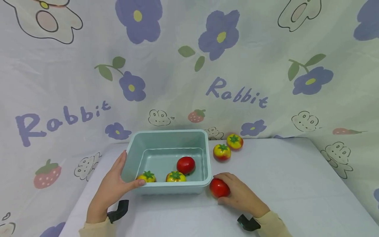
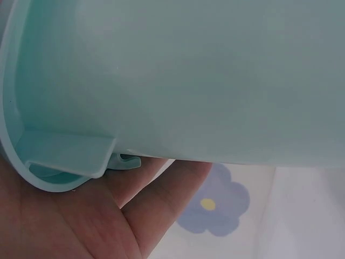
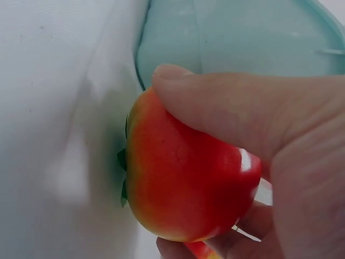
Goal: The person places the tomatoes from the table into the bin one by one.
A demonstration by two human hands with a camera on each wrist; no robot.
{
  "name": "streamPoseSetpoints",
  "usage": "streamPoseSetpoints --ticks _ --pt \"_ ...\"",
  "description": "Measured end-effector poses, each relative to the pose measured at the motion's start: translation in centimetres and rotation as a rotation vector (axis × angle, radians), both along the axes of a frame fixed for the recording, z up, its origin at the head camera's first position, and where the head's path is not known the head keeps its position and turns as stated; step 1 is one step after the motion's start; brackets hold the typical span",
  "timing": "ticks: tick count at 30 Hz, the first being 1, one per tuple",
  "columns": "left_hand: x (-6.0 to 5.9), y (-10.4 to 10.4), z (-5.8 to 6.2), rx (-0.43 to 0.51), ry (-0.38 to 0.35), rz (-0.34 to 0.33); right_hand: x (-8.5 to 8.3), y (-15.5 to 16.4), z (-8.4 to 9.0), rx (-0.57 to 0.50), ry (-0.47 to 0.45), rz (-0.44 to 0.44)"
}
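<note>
A pale teal plastic bin [image 1: 168, 189] stands on the white table. At its front left corner, my left hand [image 1: 111, 184] holds it, thumb over the front rim and fingers along the outer left side; the left wrist view shows the palm against the bin's rim [image 2: 11, 108]. Just right of the bin, my right hand [image 1: 238, 194] grips a red toy tomato [image 1: 218, 188] between thumb and fingers. In the right wrist view, this tomato [image 3: 188, 172] lies on its side, green leaves facing the table. Inside the bin are a red tomato [image 1: 186, 165] and two yellow-red tomatoes [image 1: 176, 177], leaves up.
Two more yellow-red tomatoes, a nearer one [image 1: 222, 152] and a farther one [image 1: 235, 142], sit on the table behind my right hand. A patterned cloth [image 1: 165, 79] with flowers and rabbits hangs behind the table [image 1: 296, 187].
</note>
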State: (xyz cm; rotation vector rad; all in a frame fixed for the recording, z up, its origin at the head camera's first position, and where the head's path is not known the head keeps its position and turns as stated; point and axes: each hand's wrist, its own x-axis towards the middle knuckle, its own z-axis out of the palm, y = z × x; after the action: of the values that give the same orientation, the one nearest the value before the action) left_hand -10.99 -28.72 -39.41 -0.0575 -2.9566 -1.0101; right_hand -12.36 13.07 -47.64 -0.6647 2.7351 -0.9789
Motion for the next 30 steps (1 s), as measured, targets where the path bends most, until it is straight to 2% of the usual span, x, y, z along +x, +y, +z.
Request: streamPoseSetpoints --ticks 15,30 --pt "0.0 -0.1 -0.1 0.003 0.008 -0.010 -0.1 0.3 0.5 -0.017 0.003 -0.045" --pt "-0.1 -0.2 -0.2 0.005 0.025 -0.018 -0.1 0.9 2.1 -0.043 0.027 -0.141"
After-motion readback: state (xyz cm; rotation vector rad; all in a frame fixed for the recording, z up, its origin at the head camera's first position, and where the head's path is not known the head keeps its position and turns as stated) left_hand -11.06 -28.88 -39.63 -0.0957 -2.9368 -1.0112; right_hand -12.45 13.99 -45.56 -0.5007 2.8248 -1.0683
